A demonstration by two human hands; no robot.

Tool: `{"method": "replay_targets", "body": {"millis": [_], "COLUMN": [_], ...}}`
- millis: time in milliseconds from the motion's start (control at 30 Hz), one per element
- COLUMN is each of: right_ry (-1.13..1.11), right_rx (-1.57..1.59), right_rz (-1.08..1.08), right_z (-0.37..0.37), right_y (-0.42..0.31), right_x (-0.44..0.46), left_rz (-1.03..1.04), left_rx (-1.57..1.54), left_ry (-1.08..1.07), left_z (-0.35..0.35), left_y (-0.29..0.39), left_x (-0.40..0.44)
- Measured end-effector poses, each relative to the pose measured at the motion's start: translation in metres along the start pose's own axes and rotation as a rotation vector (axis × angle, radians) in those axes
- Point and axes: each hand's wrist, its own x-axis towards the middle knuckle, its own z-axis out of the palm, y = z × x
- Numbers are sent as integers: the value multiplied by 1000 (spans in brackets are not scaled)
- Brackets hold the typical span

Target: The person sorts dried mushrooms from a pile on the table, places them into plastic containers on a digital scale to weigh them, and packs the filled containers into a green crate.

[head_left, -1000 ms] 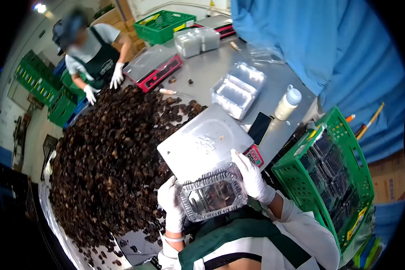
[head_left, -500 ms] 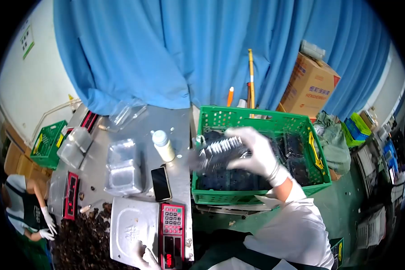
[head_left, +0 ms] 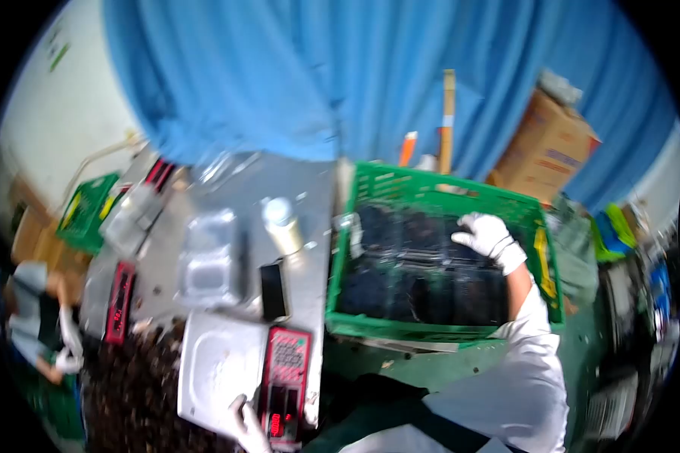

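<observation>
My right hand [head_left: 485, 237], in a white glove, is over the back right part of a green crate [head_left: 393, 329]. Its fingers are bent at the packed black-filled clear boxes [head_left: 423, 293]; motion blur hides whether they grip one. At the bottom, my left hand [head_left: 247, 424], also gloved, lies at the front edge of the scale's metal pan [head_left: 218, 370], thumb and a finger apart, holding nothing that I can see. Beside the pan is the scale's red keypad and display [head_left: 286, 381].
On the metal table stand clear trays [head_left: 208, 260], a bottle [head_left: 282, 226], a phone [head_left: 274, 292] and a second red scale [head_left: 120, 302]. A dark heap [head_left: 140, 392] lies at lower left, near a co-worker's gloved hands [head_left: 69, 351]. A carton [head_left: 544, 147] stands behind the crate.
The view has swung right to the crate. The clear box held at first is gone from my hands. My right hand, with a dark box half a second ago, has moved right over the crate.
</observation>
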Motion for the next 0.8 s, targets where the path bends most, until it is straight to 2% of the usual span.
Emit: {"method": "replay_targets", "body": {"millis": [33,133,167,200,233,300,367,433,500,533,600,633,700,800], "right_ry": [66,81,-56,-176,-18,-110,-22,20,-233,-307,-300,-370,-75,-20], "right_rx": [194,447,601,625,649,707,524,346,-121,-92,-78,-34,217,239], "right_rz": [-127,-562,-646,-629,-772,-971,-960,-1008,-1058,-981,-951,-941,-907,-906], "right_z": [-12,-14,-11,-8,19,63,102,123,87,116,116,120,165,166], "right_y": [-36,-146,-185,-226,-258,-330,-392,-437,-471,-486,-494,-494,-485,-479], "right_x": [25,90,107,118,133,165,182,186,167,170,165,174,196,207], "left_rz": [39,86,83,120,153,169,161,36,-66,-88,-148,-206,-330,-404], "left_rx": [73,51,-10,10,35,169,263,224,263,289,311,322,291,315], "left_ry": [-4,-37,-56,-77,-102,-86,-33,84,205,265,387,413,526,667], "left_z": [0,12,15,16,15,8,-6,-22,-37,-42,-51,-56,-60,-67], "left_y": [-2,24,20,26,34,29,25,-1,-19,-24,-29,-31,-39,-56], "left_x": [-1,-11,-15,-21,-29,-44,-63,-88,-117,-133,-163,-178,-206,-240]}}
